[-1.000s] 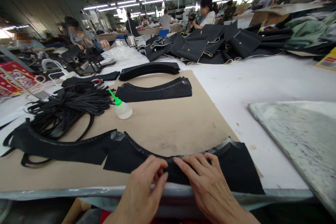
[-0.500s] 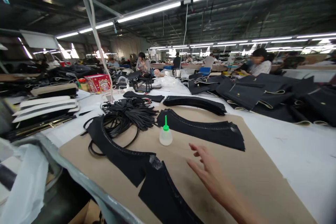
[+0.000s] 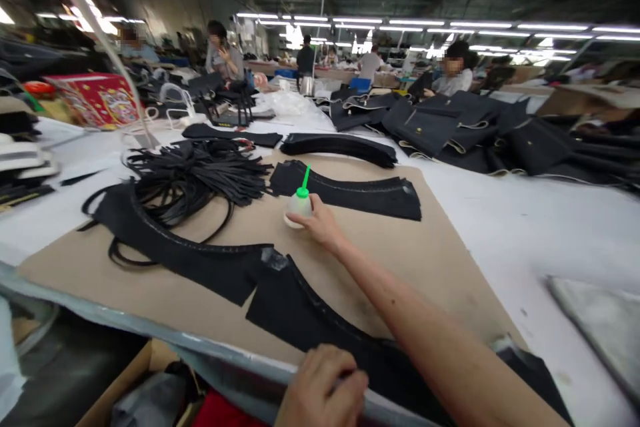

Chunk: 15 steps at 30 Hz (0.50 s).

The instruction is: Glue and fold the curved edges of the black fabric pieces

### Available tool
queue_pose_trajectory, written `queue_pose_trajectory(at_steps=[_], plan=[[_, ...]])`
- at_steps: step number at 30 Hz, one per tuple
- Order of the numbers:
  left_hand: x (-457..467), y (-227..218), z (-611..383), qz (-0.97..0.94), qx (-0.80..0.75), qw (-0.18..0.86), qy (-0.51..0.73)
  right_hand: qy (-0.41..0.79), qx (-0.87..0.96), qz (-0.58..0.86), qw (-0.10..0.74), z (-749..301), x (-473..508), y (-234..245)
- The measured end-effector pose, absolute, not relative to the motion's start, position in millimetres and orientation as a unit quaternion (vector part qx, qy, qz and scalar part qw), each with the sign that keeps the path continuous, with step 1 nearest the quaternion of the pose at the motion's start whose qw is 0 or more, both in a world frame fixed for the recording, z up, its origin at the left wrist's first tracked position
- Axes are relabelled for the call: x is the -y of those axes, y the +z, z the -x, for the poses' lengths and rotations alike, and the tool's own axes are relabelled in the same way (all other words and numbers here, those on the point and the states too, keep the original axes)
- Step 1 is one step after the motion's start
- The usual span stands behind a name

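Over brown paper [image 3: 430, 243], the right hand [image 3: 321, 221] pinches a partly hidden bottle [image 3: 299, 205]; left hand [image 3: 325, 383] curled, hold unclear.

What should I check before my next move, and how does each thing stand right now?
1. Right hand around the bottle: ok, thumb and fingers are on its body.
2. Bottle roughly upright: ok, the green nozzle points up.
3. Bottle resting on the brown paper or lifted: cannot tell.
4. Amount of liquid inside: cannot tell.
5. Near black cloth fully visible: not ok, your right forearm hides part of it.
6. Left hand, at the table's near edge, off the cloth: cannot tell.
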<state>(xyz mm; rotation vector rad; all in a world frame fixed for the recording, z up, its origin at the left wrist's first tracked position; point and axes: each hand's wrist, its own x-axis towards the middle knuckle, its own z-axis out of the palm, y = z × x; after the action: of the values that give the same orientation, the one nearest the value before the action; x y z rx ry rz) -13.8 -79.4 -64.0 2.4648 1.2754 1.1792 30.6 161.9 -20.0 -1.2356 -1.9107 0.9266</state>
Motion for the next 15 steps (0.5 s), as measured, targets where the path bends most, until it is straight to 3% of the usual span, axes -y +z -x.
queue_pose_trajectory(at_steps=[2,6,10,15], plan=[[68.0,-54.2,17.1,-0.798,-0.430,0.098,0.412,0.363,0.710,0.478,0.368,-57.2,-145.1,-9.0],[43.3,-26.8,19.5,-0.791,-0.503,0.187,0.294,0.365,0.694,0.469,0.405,-127.2,-78.7,25.2],[25.4,-13.4,9.0,-0.832,-0.478,0.215,0.182,0.390,0.676,0.515,0.354,-191.4,7.5,40.4],[10.6,-5.6,-3.5,-0.849,-0.473,0.219,0.092,0.339,0.667,0.603,0.277,-232.5,94.8,21.6]])
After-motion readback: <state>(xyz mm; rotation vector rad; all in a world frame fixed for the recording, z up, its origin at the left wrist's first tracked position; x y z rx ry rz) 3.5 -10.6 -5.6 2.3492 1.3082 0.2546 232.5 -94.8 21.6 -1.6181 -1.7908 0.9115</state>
